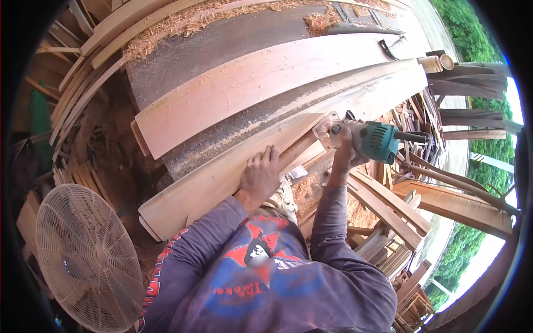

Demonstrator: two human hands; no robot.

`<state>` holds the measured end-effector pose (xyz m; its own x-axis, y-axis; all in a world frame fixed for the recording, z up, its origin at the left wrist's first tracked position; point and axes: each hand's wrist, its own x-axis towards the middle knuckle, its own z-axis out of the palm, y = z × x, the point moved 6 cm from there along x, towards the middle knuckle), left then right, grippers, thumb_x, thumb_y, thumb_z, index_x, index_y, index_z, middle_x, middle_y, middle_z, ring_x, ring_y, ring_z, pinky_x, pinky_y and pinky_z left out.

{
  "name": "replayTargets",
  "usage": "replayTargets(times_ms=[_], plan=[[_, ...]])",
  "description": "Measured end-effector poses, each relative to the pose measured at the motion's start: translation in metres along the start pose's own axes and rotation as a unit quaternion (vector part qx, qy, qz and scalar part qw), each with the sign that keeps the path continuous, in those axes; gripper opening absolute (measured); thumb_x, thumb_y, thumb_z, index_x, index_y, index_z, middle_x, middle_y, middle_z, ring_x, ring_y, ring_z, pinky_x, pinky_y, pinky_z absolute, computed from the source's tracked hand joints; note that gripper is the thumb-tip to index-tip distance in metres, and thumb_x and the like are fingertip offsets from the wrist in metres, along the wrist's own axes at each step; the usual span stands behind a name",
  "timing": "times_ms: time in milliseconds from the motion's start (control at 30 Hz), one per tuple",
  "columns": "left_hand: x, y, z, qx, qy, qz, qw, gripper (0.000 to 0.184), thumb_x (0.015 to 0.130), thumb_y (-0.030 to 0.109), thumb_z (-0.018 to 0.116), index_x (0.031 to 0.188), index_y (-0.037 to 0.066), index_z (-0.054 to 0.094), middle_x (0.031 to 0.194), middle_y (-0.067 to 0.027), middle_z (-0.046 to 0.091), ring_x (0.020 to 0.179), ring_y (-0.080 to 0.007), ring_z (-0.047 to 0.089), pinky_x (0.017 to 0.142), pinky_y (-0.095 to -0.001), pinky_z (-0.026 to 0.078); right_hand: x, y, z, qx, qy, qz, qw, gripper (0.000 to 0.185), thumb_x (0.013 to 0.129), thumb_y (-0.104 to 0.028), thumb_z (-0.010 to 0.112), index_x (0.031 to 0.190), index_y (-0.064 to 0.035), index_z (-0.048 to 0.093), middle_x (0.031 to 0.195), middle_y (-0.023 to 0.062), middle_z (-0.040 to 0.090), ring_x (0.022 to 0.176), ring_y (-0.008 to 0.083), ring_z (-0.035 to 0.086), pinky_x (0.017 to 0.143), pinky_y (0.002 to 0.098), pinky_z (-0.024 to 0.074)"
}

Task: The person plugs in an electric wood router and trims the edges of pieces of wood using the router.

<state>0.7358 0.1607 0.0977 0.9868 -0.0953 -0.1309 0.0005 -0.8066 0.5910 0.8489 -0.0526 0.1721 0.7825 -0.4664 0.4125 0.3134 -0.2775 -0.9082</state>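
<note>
My right hand (346, 154) is wrapped around a trim router (379, 142) with a teal motor housing and a clear base. The router lies on its side, its base against the end of a narrow wooden piece near the board's edge; its bit is hidden. My left hand (261, 171) lies on a pale wooden board (205, 176), fingers stretched out over its surface and thumb side not clearly seen. A whitish cloth (286, 197) is bunched just below the left hand, by my waist.
Beyond the board, a long wide plank (239, 86) lies on a dark workbench (183, 66) strewn with shavings (158, 39). A black clamp (387, 50) sits at the plank's far right. At left stands a fan (89, 258). Stacked lumber (388, 208) lies right.
</note>
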Motion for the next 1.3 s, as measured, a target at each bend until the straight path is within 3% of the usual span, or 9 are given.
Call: replayTargets(times_ms=[100, 200, 433, 500, 733, 867, 967, 1167, 1300], plan=[[0.0, 0.005, -0.012, 0.004, 0.014, 0.022, 1.0, 0.06, 0.082, 0.011, 0.066, 0.137, -0.004, 0.046, 0.133, -0.0221, 0.062, 0.108, -0.035, 0.068, 0.091, -0.0441, 0.056, 0.008, 0.002, 0.004, 0.019, -0.02, -0.023, 0.999, 0.072, 0.074, -0.002, 0.079, 0.137, 0.0066, 0.046, 0.118, 0.0155, 0.062, 0.102, 0.0254, 0.064, 0.091, 0.0401, 0.0572], [0.001, 0.004, -0.012, 0.019, 0.004, 0.022, 1.0, 0.061, 0.082, 0.011, 0.067, 0.136, -0.004, 0.047, 0.132, -0.0215, 0.062, 0.109, -0.0347, 0.067, 0.091, -0.0432, 0.056, 0.013, -0.006, 0.009, 0.054, -0.016, -0.051, 0.997, 0.057, 0.073, -0.001, 0.075, 0.125, 0.0098, 0.054, 0.111, 0.019, 0.065, 0.096, 0.0278, 0.067, 0.087, 0.0417, 0.0595], [-0.001, 0.002, -0.013, -0.014, 0.003, 0.001, 1.0, 0.063, 0.079, 0.009, 0.066, 0.137, -0.004, 0.045, 0.134, -0.024, 0.062, 0.116, -0.0394, 0.064, 0.098, -0.0469, 0.053, 0.028, 0.009, 0.005, 0.043, -0.076, -0.019, 0.996, 0.06, 0.07, -0.002, 0.073, 0.125, 0.0094, 0.053, 0.114, 0.0216, 0.064, 0.097, 0.0297, 0.066, 0.085, 0.0421, 0.0594], [-0.001, 0.004, -0.014, -0.03, -0.015, 0.003, 0.999, 0.057, 0.08, 0.008, 0.064, 0.133, -0.005, 0.047, 0.133, -0.0234, 0.062, 0.116, -0.0393, 0.065, 0.097, -0.0473, 0.053, 0.032, 0.023, 0.003, 0.041, -0.131, 0.006, 0.991, 0.073, 0.072, 0.003, 0.075, 0.138, 0.0053, 0.043, 0.122, 0.0192, 0.06, 0.107, 0.0286, 0.062, 0.095, 0.0428, 0.0553], [-0.007, 0.007, -0.007, 0.024, 0.004, -0.021, 0.999, 0.054, 0.077, 0.011, 0.068, 0.126, -0.002, 0.05, 0.112, -0.0181, 0.066, 0.102, -0.0351, 0.069, 0.086, -0.0432, 0.058, 0.056, 0.07, 0.012, 0.076, -0.217, -0.044, 0.972, 0.051, 0.08, -0.002, 0.073, 0.127, 0.0091, 0.059, 0.117, 0.0186, 0.067, 0.105, 0.0277, 0.066, 0.096, 0.0429, 0.0562], [-0.013, 0.007, -0.021, 0.025, -0.007, -0.04, 0.999, 0.052, 0.077, 0.009, 0.066, 0.126, -0.001, 0.051, 0.113, -0.0186, 0.066, 0.101, -0.0357, 0.07, 0.086, -0.0434, 0.057, 0.059, 0.05, 0.048, 0.082, -0.198, -0.048, 0.976, 0.048, 0.073, -0.006, 0.083, 0.115, 0.0122, 0.068, 0.111, 0.0205, 0.072, 0.09, 0.0284, 0.071, 0.082, 0.0406, 0.0625], [-0.01, 0.014, -0.016, -0.002, -0.035, -0.045, 0.998, 0.051, 0.078, 0.008, 0.063, 0.128, -0.001, 0.05, 0.115, -0.0204, 0.066, 0.102, -0.0358, 0.07, 0.087, -0.0448, 0.057, 0.069, 0.048, 0.056, 0.031, -0.217, -0.088, 0.972, 0.053, 0.071, -0.008, 0.086, 0.116, 0.0131, 0.069, 0.109, 0.0208, 0.073, 0.085, 0.0278, 0.071, 0.076, 0.0388, 0.0629], [-0.001, 0.029, -0.005, 0.24, 0.204, 0.037, 0.948, 0.04, 0.092, 0.021, 0.059, 0.129, 0.008, 0.062, 0.138, -0.0153, 0.06, 0.121, -0.0456, 0.06, 0.096, -0.0551, 0.053, 0.09, 0.012, 0.021, 0.077, -0.16, -0.084, 0.981, 0.066, 0.071, -0.009, 0.087, 0.129, 0.004, 0.06, 0.112, 0.0127, 0.07, 0.094, 0.0221, 0.069, 0.085, 0.0383, 0.0588], [0.0, 0.026, 0.032, 0.27, 0.12, 0.035, 0.955, 0.07, 0.091, 0.036, 0.065, 0.154, 0.013, 0.044, 0.158, -0.0218, 0.04, 0.14, -0.0531, 0.04, 0.108, -0.0696, 0.037, 0.111, -0.029, -0.025, 0.094, -0.148, -0.111, 0.978, 0.063, 0.073, -0.003, 0.082, 0.129, 0.0057, 0.056, 0.113, 0.0129, 0.065, 0.096, 0.023, 0.065, 0.086, 0.0388, 0.0575]])
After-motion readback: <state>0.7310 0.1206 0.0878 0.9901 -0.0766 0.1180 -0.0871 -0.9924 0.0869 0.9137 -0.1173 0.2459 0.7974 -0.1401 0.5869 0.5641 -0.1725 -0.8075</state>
